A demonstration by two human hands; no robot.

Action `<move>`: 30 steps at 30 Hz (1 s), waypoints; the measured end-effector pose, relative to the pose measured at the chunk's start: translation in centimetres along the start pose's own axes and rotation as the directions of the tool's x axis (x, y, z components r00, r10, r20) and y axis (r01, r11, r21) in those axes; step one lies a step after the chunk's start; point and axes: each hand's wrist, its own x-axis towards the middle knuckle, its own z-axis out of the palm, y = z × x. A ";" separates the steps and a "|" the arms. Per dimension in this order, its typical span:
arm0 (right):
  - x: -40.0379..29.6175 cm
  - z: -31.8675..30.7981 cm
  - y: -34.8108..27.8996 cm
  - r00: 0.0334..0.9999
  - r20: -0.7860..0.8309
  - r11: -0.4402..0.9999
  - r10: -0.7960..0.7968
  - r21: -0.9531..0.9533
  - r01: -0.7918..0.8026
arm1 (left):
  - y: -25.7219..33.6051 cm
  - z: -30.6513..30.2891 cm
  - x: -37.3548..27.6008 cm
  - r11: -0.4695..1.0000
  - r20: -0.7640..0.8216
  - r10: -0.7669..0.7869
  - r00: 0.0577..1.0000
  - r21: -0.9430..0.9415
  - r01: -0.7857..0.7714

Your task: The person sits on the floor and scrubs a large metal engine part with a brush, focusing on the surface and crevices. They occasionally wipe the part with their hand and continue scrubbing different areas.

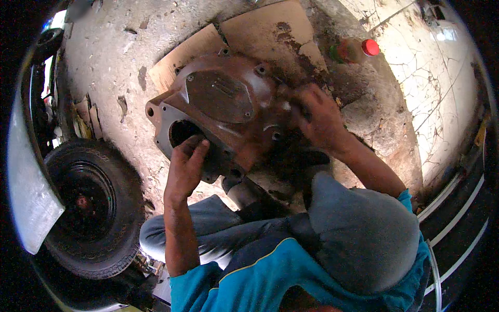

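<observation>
A large brown cast-metal housing (222,95), with bolt holes around its rim and an oval cover plate, lies before me on the ground. My left hand (189,156) is at the round opening in the housing's flat flange, its fingertips on the opening's edge. The thumb is on top, and some fingers are hidden in the dark hole. At the far right side of the housing is my right hand (317,117), blurred, with its fingers bent by the rim. Whether it holds anything cannot be told.
Stained cardboard (269,27) lies partly under the housing. A plastic bottle with a red cap (370,47) is at the upper right. On the left, a vehicle wheel (91,206) stands beside a pale body panel (31,187). My bent knees are close to the housing's near side.
</observation>
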 end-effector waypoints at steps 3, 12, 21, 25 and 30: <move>-1.1 2.5 0.6 0.965 0.038 0.937 -0.260 -0.232 0.262 | -0.2 0.1 0.3 0.999 0.027 0.004 1.000 -0.039 -0.003; -2.8 3.9 0.4 0.863 0.165 0.813 -0.477 -0.292 0.505 | -0.6 -0.1 0.4 1.000 0.036 0.023 0.999 -0.013 -0.022; -4.1 -1.1 4.6 0.918 -0.393 0.998 0.057 -0.003 -0.064 | 0.8 0.5 -0.1 0.999 0.010 -0.043 0.999 -0.014 0.043; -9.0 -2.9 9.9 0.940 -0.170 0.948 0.297 -0.066 -0.312 | 0.9 0.1 -0.1 0.995 -0.001 -0.102 0.995 -0.002 0.102; -12.4 -2.0 7.7 0.893 0.206 0.843 0.400 -0.465 -0.271 | 1.0 0.4 -0.2 0.994 0.003 -0.073 0.997 -0.083 0.073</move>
